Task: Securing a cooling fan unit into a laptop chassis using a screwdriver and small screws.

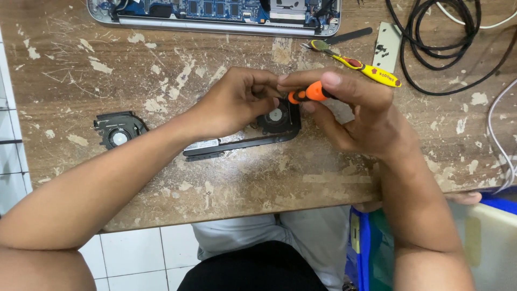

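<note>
orange and black, the screwdriver [309,94] is sitting pinched in my right hand [355,116], its tip hidden; my left hand [234,102] is gripping the black cooling fan [277,119] near the middle of the worn wooden table [242,172], its heat pipe [237,145] trailing left; a second fan [118,129] is lying near the left edge; an opened laptop [215,13] is resting along the far edge; a yellow toothbrush [361,64] is lying beside black cables [441,37].
</note>
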